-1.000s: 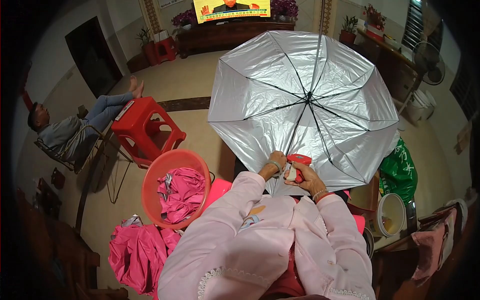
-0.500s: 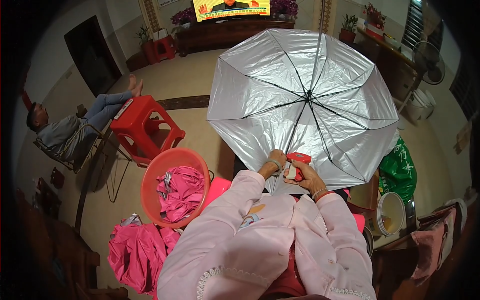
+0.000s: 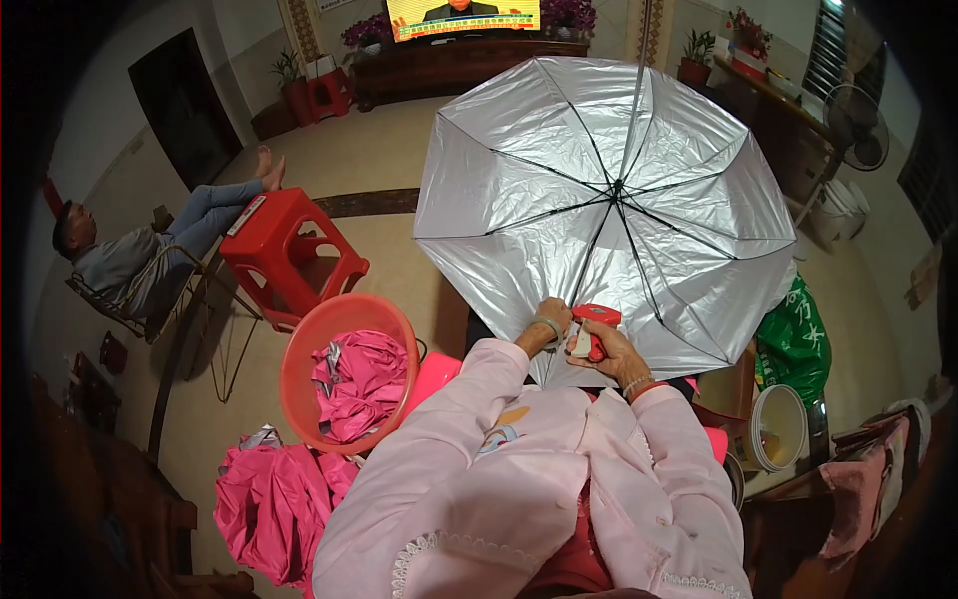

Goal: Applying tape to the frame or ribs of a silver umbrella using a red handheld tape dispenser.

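Observation:
An opened umbrella (image 3: 559, 150) lies before me, its silver inside facing up, with dark ribs fanning from the hub and the shaft rising toward the far side. My left hand (image 3: 548, 321) is closed on the canopy and a rib near its close edge; the fingertips are partly hidden. Just right of it, my right hand (image 3: 616, 349) grips a small red and off-white hand-held tool (image 3: 596, 314) against the silver cloth. The tool's exact kind does not show, nor does the spot where it meets the umbrella.
At my left stand a red basin (image 3: 292, 379) of pink cloth, another pink cloth heap (image 3: 269, 509) and a red stool (image 3: 284, 250). A person (image 3: 130, 250) reclines beyond. On the right are a green bag (image 3: 798, 339), white buckets (image 3: 780, 429) and a fan (image 3: 855, 125).
Both hands, the tool and the umbrella look nearly unmoved. At the far left, the reclining person's head has shifted slightly. The picture on the distant screen differs.

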### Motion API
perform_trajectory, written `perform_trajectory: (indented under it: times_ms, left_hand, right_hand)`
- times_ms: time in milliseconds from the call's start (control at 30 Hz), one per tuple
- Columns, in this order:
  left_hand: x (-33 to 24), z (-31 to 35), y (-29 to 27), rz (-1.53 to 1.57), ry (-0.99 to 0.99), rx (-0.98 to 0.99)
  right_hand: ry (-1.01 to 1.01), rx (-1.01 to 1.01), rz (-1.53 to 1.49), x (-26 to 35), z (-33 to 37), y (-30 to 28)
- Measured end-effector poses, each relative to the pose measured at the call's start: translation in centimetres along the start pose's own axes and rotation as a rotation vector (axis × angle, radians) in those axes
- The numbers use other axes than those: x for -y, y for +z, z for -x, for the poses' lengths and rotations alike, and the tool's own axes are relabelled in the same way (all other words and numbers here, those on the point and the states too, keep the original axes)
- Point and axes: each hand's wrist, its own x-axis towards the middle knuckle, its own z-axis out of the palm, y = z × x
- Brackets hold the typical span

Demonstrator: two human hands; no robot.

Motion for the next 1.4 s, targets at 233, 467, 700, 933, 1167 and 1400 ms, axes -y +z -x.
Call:
perform_trajectory:
  times_ms: [233, 467, 700, 933, 1167, 1400]
  left_hand:
    - [-0.1, 0.0, -0.2, -0.017, 0.029, 0.018]
    - [-0.6, 0.4, -0.3, -0.008, 0.003, 0.024]
    - [-0.3, 0.1, -0.3, -0.13, 0.012, 0.032]
    - [-1.2, 0.7, -0.5, -0.055, -0.007, 0.042]
    - [-1.3, 0.8, -0.5, -0.02, -0.07, 0.03]
    - [-1.2, 0.5, -0.5, -0.029, -0.065, 0.052]
  right_hand:
    - [-0.009, 0.007, -0.007, 0.0, 0.0, 0.0]
    - [-0.018, 0.004, -0.005, -0.2, -0.7, -0.8]
    - [-0.003, 0.012, 0.001, -0.2, -0.7, -0.8]
    - [0.006, 0.026, 0.007, -0.3, -1.2, -1.4]
    - [-0.007, 0.018, -0.004, -0.2, -0.7, -0.8]
    - [-0.003, 0.01, -0.002, -0.2, -0.8, -0.9]
